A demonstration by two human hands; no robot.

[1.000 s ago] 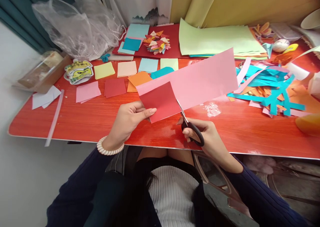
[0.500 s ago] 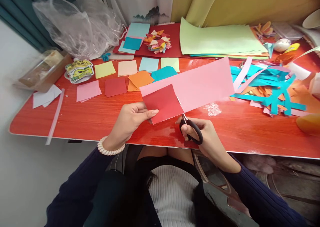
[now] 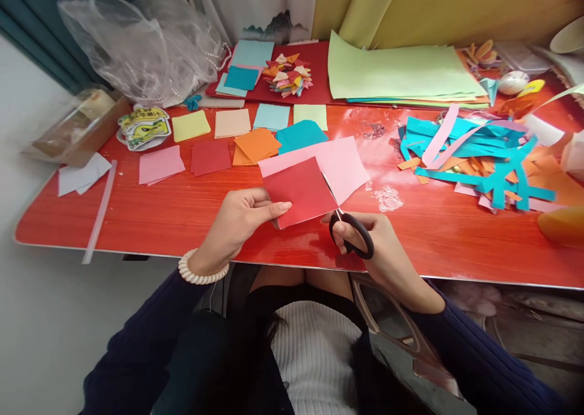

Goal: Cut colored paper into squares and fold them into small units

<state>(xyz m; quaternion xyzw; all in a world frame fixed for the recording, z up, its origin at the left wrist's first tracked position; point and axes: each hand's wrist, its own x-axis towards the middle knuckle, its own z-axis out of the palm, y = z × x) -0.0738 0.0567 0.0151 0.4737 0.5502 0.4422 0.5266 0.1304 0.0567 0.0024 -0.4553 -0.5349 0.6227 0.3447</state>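
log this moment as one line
left hand: pinching red square, pink paper behind | right hand: holding scissors along square's right edge | table: blue scraps at right

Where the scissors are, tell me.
Head view, right of centre: the scissors are in the right hand, blades at the right edge of the red square.

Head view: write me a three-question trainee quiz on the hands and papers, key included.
1. True or false: the left hand holds the red paper, which overlaps the pink sheet.
2. Multiple choice: what does the right hand have in its grip?
A) a ruler
B) a pencil
C) scissors
3. Fill in: the heap of turquoise strips lies toward the person's ____ side of the table.

Key: 1 true; 2 C; 3 right.
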